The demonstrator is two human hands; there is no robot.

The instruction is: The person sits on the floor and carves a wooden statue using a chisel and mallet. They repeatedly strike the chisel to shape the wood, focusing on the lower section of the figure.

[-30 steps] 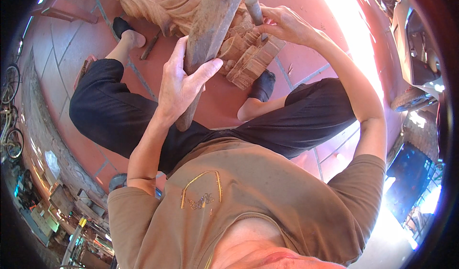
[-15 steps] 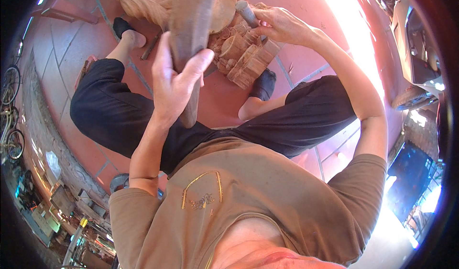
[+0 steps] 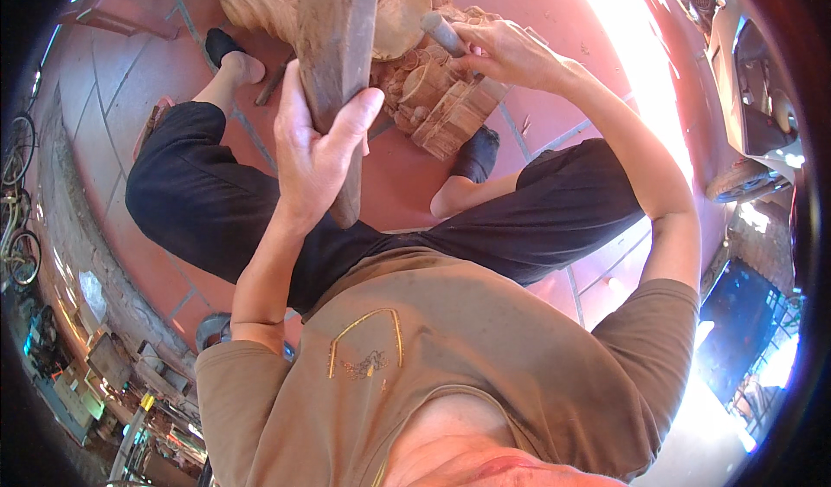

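A carved wooden sculpture (image 3: 446, 106) lies on the floor between my feet, with fine relief at its near right end and smoother folds at the far left. My left hand (image 3: 316, 154) is wrapped round a heavy wooden mallet (image 3: 333, 50), raised in front of the carving and covering part of it. Over the carving's right side, my right hand (image 3: 515, 54) grips a chisel, its round grey handle (image 3: 441, 33) tilted up to the left. The chisel's blade is hidden by my fingers.
Red floor tiles (image 3: 389, 175) surround the carving. A short dark rod (image 3: 272, 87) lies left of it, near my left foot. Farther left stand bicycles (image 3: 22, 201) and a clutter of tools (image 3: 112, 370). A vehicle wheel (image 3: 743, 180) is at the far right.
The mallet has shifted slightly left and lost its motion blur. In my right hand, the chisel handle leans a little more to the left. Both hands keep their grip.
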